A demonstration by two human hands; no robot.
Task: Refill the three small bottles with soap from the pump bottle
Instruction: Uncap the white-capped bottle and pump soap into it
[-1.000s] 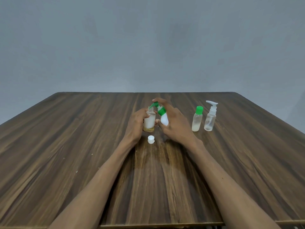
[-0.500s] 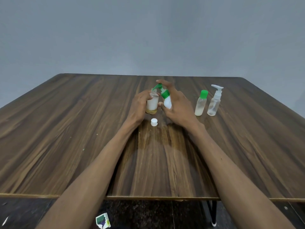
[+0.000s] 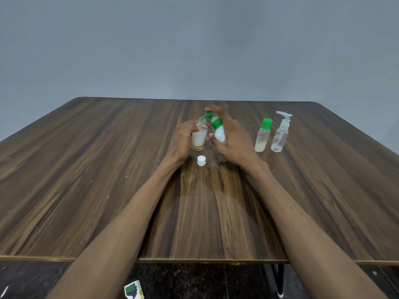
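Observation:
My left hand grips a small uncapped bottle, white inside with a yellowish layer at the bottom, just above the table. My right hand holds a white pump bottle with a green pump, tilted left. Its green nozzle sits over the small bottle's mouth, and my index finger rests on the pump head. A small white cap lies on the table in front of the bottles. To the right stand a small green-capped bottle and a clear bottle with a white pump.
The wooden table has its near edge close to my elbows. A small printed box lies on the dark floor below. A grey wall stands behind the table.
The view has tilted down slightly, so the table's near edge and the floor show. My hands and both bottles keep the same pose.

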